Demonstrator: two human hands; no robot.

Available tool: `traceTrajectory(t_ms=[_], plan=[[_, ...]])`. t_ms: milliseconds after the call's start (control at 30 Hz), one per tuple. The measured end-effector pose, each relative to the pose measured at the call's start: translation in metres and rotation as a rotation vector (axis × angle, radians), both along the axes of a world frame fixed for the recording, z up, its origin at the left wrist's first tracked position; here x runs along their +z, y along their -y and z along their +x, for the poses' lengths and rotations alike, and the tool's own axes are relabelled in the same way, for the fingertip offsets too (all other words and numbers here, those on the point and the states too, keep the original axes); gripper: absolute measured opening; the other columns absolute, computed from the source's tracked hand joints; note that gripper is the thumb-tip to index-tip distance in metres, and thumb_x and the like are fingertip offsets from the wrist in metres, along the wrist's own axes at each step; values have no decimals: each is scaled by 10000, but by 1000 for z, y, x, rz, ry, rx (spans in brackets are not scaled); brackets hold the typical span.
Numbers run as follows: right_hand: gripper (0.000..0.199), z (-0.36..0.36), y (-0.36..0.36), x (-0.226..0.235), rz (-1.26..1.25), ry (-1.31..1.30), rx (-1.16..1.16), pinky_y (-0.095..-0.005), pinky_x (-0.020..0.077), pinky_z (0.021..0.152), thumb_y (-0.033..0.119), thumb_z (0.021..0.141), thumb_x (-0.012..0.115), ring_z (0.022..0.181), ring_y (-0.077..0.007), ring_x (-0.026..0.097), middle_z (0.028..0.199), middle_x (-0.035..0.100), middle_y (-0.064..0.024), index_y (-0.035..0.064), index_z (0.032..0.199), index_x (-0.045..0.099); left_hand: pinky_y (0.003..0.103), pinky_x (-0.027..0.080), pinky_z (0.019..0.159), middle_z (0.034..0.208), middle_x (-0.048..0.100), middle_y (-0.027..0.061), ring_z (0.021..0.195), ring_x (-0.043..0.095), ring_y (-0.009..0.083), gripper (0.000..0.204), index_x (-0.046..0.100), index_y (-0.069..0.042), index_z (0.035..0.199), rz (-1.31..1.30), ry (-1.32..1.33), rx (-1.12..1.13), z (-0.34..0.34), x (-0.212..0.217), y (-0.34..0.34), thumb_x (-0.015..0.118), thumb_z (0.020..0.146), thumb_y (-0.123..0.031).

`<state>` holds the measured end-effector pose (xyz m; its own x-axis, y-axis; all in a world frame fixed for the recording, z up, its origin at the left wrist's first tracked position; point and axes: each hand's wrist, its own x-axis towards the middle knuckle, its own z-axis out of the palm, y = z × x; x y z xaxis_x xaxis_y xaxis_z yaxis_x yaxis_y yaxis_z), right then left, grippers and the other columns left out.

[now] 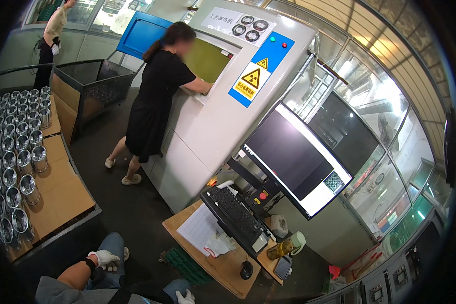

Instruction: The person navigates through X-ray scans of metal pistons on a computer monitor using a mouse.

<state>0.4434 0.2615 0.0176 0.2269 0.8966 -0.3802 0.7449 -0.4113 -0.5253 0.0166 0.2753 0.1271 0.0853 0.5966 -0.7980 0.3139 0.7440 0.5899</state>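
The left hand [104, 258], gloved, rests closed on the knee [114, 248] beneath it. The right hand [186, 297], gloved, lies near the other knee [173, 287]; its grip is unclear.

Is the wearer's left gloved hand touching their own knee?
Touching. The head view shows the left hand, in a white glove, resting directly on the jeans-clad knee with no gap visible between them.

Head-worn fisheye, downward over workshop floor
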Motion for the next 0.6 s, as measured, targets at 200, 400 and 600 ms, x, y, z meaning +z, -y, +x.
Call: traceTrajectory(t_ms=[200,400,600], plan=[[799,-2,2,3,8,-13,5,-456,328,1112,586,834,589,1345,-411,376,1465,386,-237,138,1462,381,272,468,521,830,738,8,592,623,109,380,719,-83,1014,-12,19,5,-2,-10,2,496,978,-388],[807,1,2,-5,28,-14,3,-456,322,1116,592,828,595,1352,-405,367,1468,383,-239,136,1460,385,241,423,445,759,729,34,539,611,107,334,720,-63,965,29,-1,47,5,22,7,513,941,-324],[816,3,1,-9,23,-15,5,-454,317,1120,602,825,594,1356,-406,362,1467,383,-246,134,1460,385,230,418,442,759,729,34,538,605,96,331,722,-64,961,17,12,57,4,19,7,520,937,-325]])
